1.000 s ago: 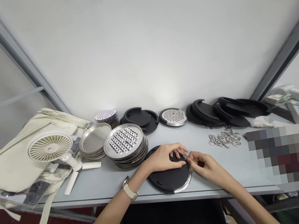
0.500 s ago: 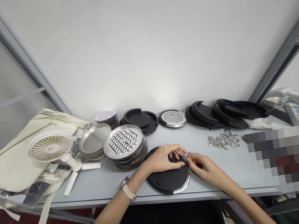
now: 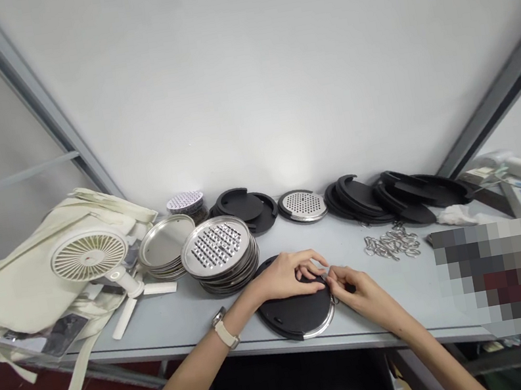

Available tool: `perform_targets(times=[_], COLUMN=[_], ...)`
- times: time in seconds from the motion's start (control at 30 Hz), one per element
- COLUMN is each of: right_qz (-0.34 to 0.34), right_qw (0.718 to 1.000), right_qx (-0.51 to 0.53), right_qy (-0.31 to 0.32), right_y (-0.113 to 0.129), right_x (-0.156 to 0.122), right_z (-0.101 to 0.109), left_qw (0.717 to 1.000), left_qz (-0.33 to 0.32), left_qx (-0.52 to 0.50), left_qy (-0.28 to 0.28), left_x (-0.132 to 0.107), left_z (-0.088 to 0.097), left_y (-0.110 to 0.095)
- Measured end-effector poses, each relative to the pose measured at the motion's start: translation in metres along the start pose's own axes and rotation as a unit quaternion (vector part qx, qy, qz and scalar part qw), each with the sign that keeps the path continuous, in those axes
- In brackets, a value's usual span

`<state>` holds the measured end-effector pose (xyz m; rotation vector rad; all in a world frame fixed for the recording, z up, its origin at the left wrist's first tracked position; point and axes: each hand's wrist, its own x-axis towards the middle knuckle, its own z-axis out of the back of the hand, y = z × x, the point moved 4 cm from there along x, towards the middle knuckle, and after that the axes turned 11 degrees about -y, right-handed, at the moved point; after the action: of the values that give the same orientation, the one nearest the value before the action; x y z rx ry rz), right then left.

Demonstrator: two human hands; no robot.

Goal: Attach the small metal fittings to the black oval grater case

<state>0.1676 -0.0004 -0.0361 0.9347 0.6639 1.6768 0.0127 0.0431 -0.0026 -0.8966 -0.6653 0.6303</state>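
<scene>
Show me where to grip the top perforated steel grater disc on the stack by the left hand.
Pinch the raised steel rim of the top grater disc at its near edge, coming from your side of the table with the left hand. It lies flat on an uneven stack, so that exposed rim is the clean hold; the punched centre offers none.

The stack of graters [image 3: 219,255] stands just beside the left hand [image 3: 284,277], blocking passage that way. Past the right hand [image 3: 364,294], a stretch of counter [image 3: 408,303] gives room up to the pile of metal clips [image 3: 391,245]. Black rings [image 3: 359,202] stand along the back.
</scene>
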Motion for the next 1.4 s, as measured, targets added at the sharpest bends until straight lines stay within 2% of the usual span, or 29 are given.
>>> perform_targets(times=[0.37,0.6,0.97,1.23,1.4], right_qz=[-0.018,-0.04,-0.023,-0.02,-0.016], right_qw=[1.0,0.998,1.0,0.999,1.0], right_qx=[0.0,-0.009,0.009,0.027,0.025], right_qy=[-0.01,-0.04,-0.016,0.006,-0.001], right_y=[-0.0028,0.0002,-0.0022,0.0014,0.0003], right_x=[0.0017,0.0049,0.0034,0.0036,0.0036], right_z=[-0.0006,-0.0075,-0.0051,-0.0024,-0.0021], left_qw=[1.0,0.999,1.0,1.0,1.0], left_qz=[0.004,-0.025,-0.006,-0.005,-0.005], left_qx=[0.01,0.033,0.03,0.024,0.03], left_qy=[-0.007,-0.032,0.0,0.005,0.003], left_x=[-0.0011,0.0006,0.0004,0.0001,0.0004], left_z=[-0.0018,0.0002,-0.0019,-0.0022,-0.0016], left_y=[-0.0011,-0.0033,-0.0004,-0.0009,-0.0018])
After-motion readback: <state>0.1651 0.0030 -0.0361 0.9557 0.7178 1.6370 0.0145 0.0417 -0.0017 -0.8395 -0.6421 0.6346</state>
